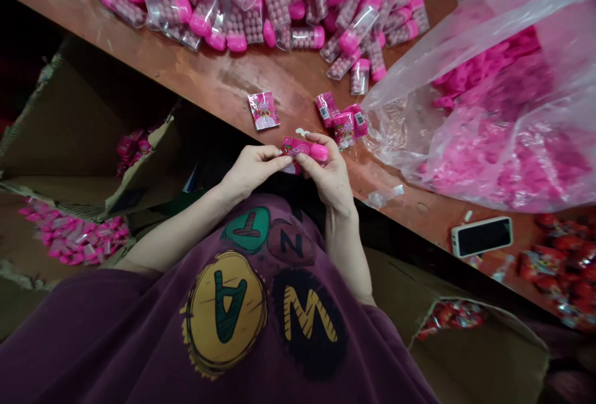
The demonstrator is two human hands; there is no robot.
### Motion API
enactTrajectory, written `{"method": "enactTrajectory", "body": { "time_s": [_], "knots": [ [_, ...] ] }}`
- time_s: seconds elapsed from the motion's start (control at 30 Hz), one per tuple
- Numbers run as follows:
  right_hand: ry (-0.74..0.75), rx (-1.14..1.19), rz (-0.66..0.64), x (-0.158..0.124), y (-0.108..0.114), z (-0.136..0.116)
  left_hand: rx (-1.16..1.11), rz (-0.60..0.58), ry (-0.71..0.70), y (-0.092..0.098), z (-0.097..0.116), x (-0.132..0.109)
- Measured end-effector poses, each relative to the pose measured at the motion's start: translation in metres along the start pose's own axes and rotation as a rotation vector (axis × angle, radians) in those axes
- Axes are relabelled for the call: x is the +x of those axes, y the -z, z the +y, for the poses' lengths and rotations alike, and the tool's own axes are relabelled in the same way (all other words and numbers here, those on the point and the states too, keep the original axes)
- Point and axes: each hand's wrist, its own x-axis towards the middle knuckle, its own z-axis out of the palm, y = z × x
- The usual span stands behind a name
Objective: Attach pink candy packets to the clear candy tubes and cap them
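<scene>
Left hand (254, 171) and right hand (330, 174) both have a narrow grip on a pink-capped candy tube (302, 149), just off the near edge of the worktop (209, 78).

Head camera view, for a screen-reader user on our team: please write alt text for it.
The person's left hand and right hand pinch a small pink printed packet with a rounded pink cap at one end. On the wooden bench nearby lie heaped pink-capped clear tubes, flat pink packets and a large clear bag of pink pieces.
</scene>
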Motion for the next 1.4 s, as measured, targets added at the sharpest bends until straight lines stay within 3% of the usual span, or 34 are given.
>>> {"method": "enactTrajectory", "body": {
  "time_s": [0.1, 0.2, 0.4, 0.77, 0.97, 1.2, 1.4],
  "knots": [
    [-0.074, 0.174, 0.071, -0.005, -0.012, 0.011, -0.154, 0.106, 0.043, -0.008, -0.006, 0.000],
    [-0.074, 0.270, 0.128, -0.009, -0.019, 0.017, -0.242, 0.112, 0.078, -0.012, -0.010, -0.002],
    [-0.068, 0.274, 0.093, -0.012, -0.016, 0.017, -0.214, 0.012, 0.169, -0.001, -0.008, 0.001],
    [-0.053, 0.282, 0.222, -0.012, -0.028, 0.027, -0.292, 0.196, 0.164, -0.011, -0.022, -0.002],
    [-0.005, 0.274, 0.204, -0.014, -0.031, 0.026, -0.320, 0.133, 0.215, -0.013, -0.021, -0.003],
    [0.018, 0.192, 0.154, -0.013, -0.028, 0.021, -0.317, 0.004, 0.223, -0.004, -0.011, -0.002],
    [-0.089, 0.301, 0.168, -0.015, -0.033, 0.015, -0.305, 0.166, 0.180, -0.002, -0.014, -0.002]
  ]
}}
